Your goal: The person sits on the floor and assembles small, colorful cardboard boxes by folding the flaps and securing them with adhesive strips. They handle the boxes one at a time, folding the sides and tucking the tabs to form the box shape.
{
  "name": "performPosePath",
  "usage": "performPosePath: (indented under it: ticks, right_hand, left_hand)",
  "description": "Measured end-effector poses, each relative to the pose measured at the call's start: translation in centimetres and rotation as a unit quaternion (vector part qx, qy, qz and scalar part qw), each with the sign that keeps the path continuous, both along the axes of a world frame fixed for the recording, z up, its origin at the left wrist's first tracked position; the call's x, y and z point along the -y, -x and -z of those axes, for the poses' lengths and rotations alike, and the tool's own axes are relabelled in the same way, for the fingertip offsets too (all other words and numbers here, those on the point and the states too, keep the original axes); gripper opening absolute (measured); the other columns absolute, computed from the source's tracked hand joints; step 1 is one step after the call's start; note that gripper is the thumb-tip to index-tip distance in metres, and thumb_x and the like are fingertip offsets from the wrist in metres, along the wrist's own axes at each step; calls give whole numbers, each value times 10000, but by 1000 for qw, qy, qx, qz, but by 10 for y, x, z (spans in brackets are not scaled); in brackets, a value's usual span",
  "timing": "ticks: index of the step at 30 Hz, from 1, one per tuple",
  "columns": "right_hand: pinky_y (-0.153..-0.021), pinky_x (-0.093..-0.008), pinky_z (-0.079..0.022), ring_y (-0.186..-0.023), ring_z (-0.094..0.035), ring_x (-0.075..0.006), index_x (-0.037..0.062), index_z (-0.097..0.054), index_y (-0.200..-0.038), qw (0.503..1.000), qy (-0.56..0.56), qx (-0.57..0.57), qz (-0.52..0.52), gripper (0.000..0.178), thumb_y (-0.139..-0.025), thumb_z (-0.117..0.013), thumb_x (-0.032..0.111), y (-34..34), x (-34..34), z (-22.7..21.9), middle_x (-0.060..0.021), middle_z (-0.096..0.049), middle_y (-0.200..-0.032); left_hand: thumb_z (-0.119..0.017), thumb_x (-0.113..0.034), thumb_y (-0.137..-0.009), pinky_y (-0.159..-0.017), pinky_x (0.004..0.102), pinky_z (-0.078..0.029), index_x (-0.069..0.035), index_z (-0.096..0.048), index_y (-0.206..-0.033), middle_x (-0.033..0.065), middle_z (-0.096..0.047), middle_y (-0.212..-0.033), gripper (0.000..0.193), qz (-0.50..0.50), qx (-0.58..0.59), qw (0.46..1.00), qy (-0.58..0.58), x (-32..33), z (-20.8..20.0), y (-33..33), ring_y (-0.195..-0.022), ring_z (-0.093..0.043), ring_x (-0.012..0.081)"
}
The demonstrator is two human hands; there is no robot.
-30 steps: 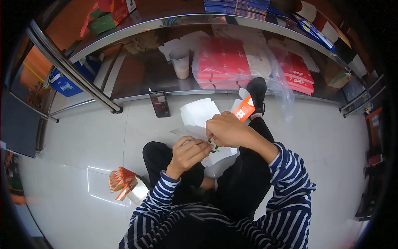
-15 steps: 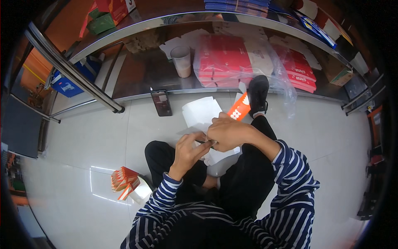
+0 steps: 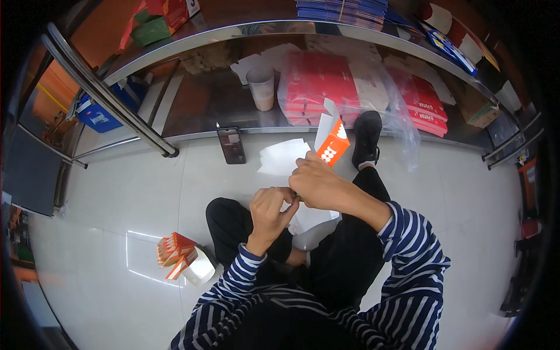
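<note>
In front of my lap, my left hand (image 3: pixel 269 213) is closed in a pinch, its fingertips meeting those of my right hand. What lies between them is too small to make out. My right hand (image 3: pixel 318 182) has its fingers curled around an orange-and-white folded paper carton (image 3: pixel 333 144), which sticks up past the knuckles with a white flap raised. The carton's lower part is hidden by the hand. White flat carton sheets (image 3: pixel 280 156) lie on the floor just beyond my hands. More white card (image 3: pixel 315 219) rests between my legs below them.
Left of my knee, several orange-and-white striped cartons (image 3: pixel 175 251) sit nested beside a white one (image 3: pixel 199 269). A phone (image 3: pixel 232 146) leans against the metal shelf (image 3: pixel 204 133). The shelf holds a plastic cup (image 3: pixel 262 88) and red flat boxes in plastic (image 3: pixel 321 79). My shoe (image 3: pixel 366 137) touches near its edge.
The orange-and-white carton has tipped more upright, showing its white inner side and raised flap. My left fingers have curled in closer to my right hand.
</note>
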State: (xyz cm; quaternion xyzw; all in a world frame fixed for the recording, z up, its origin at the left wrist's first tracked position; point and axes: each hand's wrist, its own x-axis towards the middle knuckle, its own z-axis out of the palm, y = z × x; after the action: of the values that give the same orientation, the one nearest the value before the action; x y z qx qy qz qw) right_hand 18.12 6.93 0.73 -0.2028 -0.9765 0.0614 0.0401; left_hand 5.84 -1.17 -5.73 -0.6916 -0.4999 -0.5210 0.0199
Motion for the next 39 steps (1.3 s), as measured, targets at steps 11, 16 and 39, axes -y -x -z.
performPosePath:
  ticks: [11,16,39]
  right_hand:
    - [-836,-329,-339,-805,-550,-186,87,-641,-635,993,-86,-12,-83,34,-611,-665,90,-8,4,-7,-52,-599,-632]
    - [-990,-363,-298,-901,-554,-177,112,-663,-691,979,-183,-58,-66,51,-653,-631,99,-4,8,-7,-25,-625,-707]
    - [-688,-371,-457,-765,-572,-296,-14,-617,-833,939,203,-277,17,145,-688,-621,-14,-4,-12,-16,-130,-537,-883]
  left_hand:
    - [-719,-7,-624,-630,312,-473,-32,-497,-929,95,-620,-771,378,-12,137,977,165,9,-24,-6,-712,-626,255]
    - [-695,9,-653,-639,324,-490,-2,-446,-1117,158,-632,-855,527,30,127,959,253,-1,-31,10,-770,-639,291]
    - [-594,45,-781,-807,247,-465,43,-496,-1186,101,-602,-1046,416,222,625,687,296,-3,-14,4,-927,-581,138]
